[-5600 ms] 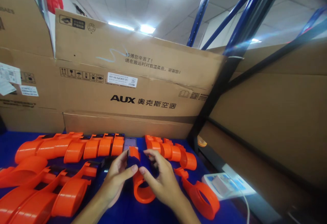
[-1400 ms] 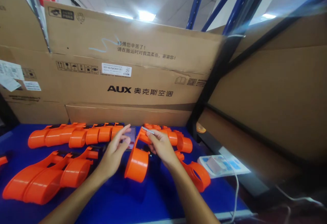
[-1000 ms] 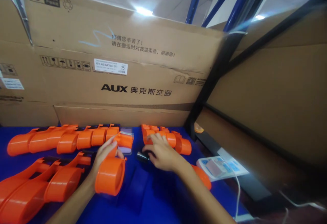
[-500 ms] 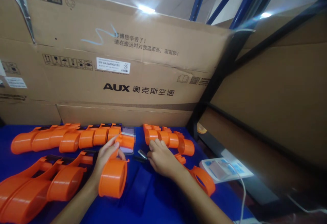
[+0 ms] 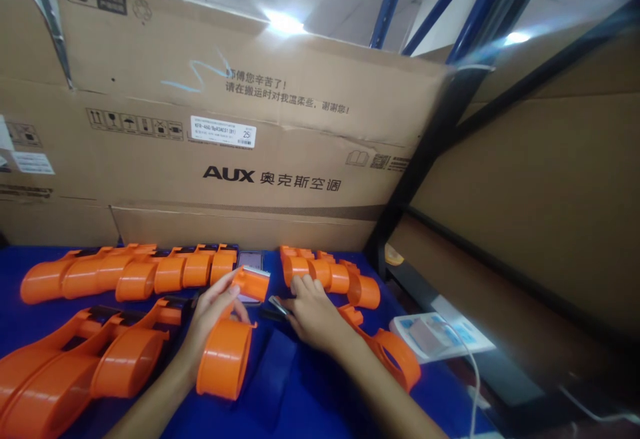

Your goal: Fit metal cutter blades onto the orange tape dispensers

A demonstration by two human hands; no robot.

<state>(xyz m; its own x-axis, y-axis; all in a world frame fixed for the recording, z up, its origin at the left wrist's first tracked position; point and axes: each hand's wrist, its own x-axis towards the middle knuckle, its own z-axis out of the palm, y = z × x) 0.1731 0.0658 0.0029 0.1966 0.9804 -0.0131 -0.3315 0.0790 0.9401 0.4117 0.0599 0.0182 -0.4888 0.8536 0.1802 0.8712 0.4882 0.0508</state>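
My left hand [image 5: 216, 309] is wrapped round an orange plastic tape dispenser [image 5: 225, 359]. Its wide ring hangs down, and a toothed metal strip [image 5: 256, 271] runs along the top of its upper end. Close by on the right, my right hand [image 5: 311, 311] has its fingers curled over a small silver and black piece [image 5: 278, 305]; its kind cannot be made out, as the fingers cover part of it. The two hands are apart. Behind the dispenser's upper end, a phone [image 5: 250, 260] lies partly hidden on the blue table cover [image 5: 340, 392].
Orange dispensers [image 5: 137, 280] stand in a row at the back left, with larger ones [image 5: 127, 359] in front. More dispensers [image 5: 340, 275] sit at the back right, another [image 5: 400, 359] beside my right forearm. A white power strip [image 5: 430, 339] with a cable lies right. Cardboard [image 5: 280, 219] walls the back.
The dispenser in my left hand has shifted slightly right and tilted, so its toothed metal strip now shows. My right hand stays nearly in place with the small piece.
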